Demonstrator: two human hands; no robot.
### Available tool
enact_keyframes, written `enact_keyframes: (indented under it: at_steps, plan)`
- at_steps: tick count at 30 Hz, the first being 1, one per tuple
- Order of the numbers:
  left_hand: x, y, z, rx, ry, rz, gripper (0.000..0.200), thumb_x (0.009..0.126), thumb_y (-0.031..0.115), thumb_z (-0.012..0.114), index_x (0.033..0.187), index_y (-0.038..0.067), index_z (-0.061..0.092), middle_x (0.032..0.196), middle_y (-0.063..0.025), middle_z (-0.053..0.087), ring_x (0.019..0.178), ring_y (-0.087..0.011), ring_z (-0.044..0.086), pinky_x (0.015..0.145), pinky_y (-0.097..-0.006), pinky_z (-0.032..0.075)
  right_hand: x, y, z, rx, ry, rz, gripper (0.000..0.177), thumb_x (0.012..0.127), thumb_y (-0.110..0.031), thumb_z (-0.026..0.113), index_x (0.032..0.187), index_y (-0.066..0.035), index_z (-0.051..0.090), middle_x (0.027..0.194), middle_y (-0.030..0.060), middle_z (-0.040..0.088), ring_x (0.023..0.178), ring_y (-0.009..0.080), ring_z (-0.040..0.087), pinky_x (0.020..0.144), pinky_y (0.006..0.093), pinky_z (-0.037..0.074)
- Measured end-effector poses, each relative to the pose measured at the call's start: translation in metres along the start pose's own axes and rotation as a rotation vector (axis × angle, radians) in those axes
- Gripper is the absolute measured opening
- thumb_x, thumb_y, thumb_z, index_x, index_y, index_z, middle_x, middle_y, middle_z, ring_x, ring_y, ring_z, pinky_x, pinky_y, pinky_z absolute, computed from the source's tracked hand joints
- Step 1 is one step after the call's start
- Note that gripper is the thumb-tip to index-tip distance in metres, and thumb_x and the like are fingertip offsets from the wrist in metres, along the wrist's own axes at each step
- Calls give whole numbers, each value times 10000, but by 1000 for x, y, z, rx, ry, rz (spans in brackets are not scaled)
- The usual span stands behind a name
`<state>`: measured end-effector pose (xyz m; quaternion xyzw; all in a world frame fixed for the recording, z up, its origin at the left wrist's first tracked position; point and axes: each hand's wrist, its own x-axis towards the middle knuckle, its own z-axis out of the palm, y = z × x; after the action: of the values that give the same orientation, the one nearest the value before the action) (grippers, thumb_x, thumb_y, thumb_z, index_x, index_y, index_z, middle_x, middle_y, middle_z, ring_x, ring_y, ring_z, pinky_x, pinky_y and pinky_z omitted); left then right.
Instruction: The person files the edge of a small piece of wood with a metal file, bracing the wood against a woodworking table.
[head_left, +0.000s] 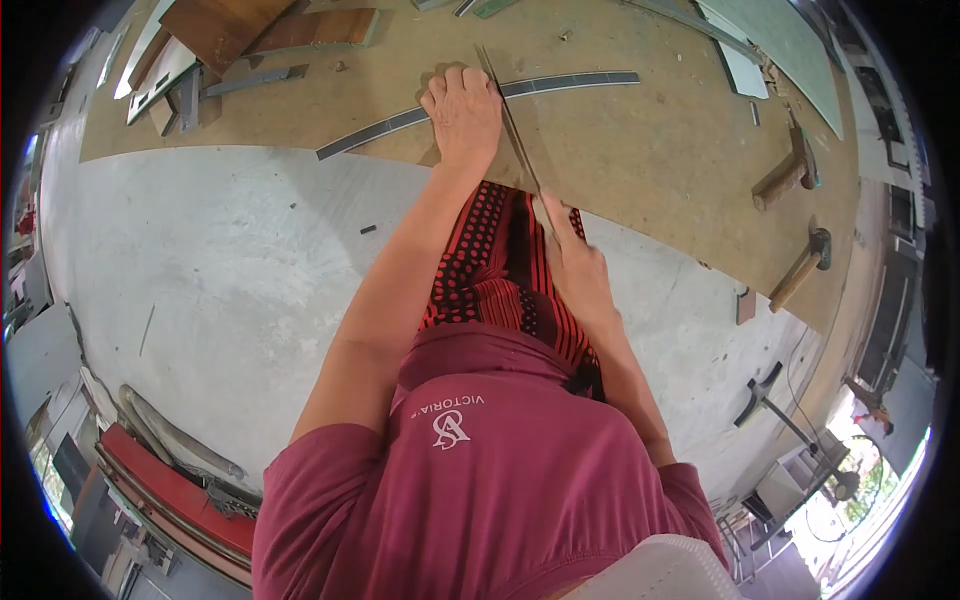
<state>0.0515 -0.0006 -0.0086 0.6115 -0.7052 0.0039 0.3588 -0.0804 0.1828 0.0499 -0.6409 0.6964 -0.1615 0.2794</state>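
A long, narrow dark strip (585, 81) with a light edge lies across the brown work surface (640, 150). My left hand (466, 115) presses down on the strip near its middle, fingers curled over it. Just right of that hand, a thin saw-like blade (515, 135) crosses the strip at a steep angle. My right hand (575, 255) is closed round the near end of this tool, close to the table's front edge. The handle is mostly hidden by my fingers, and the hand is slightly blurred.
Two hammers (790, 172) (805, 268) rest at the right. Brown boards (225, 30) and metal pieces (250, 82) are at the back left. Pale panels (775, 45) lie at the back right. A small dark offcut (368, 229) is on the pale floor (230, 260).
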Motion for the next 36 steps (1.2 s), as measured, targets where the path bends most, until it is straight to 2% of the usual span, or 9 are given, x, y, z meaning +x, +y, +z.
enact_keyframes:
  at_steps: [6,13,15,23,25,28,29,31,36]
  plan:
    - [2,1,-1,2,15,19,142,793,129,634,868,76,526,910,-113,545,876,-318,500,785,-446,367,25,-10,0,23,-8,-12,559,920,-95,465,1444,-226,322,1050,236,628,887,457,594,714,512,478]
    - [-2,-2,-1,-12,1,21,147,801,144,640,888,91,534,921,-103,553,888,-323,503,787,-456,371,-53,30,9,198,-50,103,586,902,-96,505,1445,-230,328,974,239,636,749,422,626,665,494,500]
    - [0,-1,-1,-17,-7,16,154,806,158,648,907,104,544,929,-90,562,899,-324,507,784,-463,376,-54,32,2,264,107,45,578,913,-98,499,1449,-229,325,994,238,630,775,433,611,655,492,480]
    - [18,12,-7,-103,39,19,123,852,179,614,918,91,559,929,-108,565,904,-337,519,787,-479,374,-22,25,-27,190,26,218,570,931,-100,485,1458,-240,317,900,263,608,708,460,555,641,486,429]
    - [17,22,6,-92,24,20,126,849,176,614,917,88,555,926,-110,566,900,-337,518,784,-479,374,-21,23,-28,181,-7,263,583,930,-105,497,1457,-261,303,927,258,626,731,463,574,632,311,464]
    - [12,24,20,-65,6,36,132,838,166,619,910,84,544,926,-113,566,896,-337,516,781,-476,374,-22,27,-20,175,39,177,588,927,-107,502,1457,-265,302,965,254,624,760,464,582,635,306,463]
    - [9,24,25,-44,2,47,137,831,161,623,904,83,538,928,-114,565,896,-336,514,781,-474,374,-23,27,-19,174,42,182,588,927,-107,502,1457,-265,302,965,254,624,760,464,582,635,306,463]
    - [9,23,25,-57,-4,52,141,823,157,627,898,84,532,934,-116,562,896,-335,511,782,-471,374,-23,21,-21,187,14,165,566,924,-96,477,1452,-223,317,1109,237,599,785,448,589,689,505,469]
    - [9,25,18,-59,-30,57,156,809,152,638,886,83,520,946,-119,555,901,-331,505,778,-466,373,-20,21,-19,189,10,152,568,924,-101,492,1447,-239,319,1110,221,594,797,457,577,658,483,471]
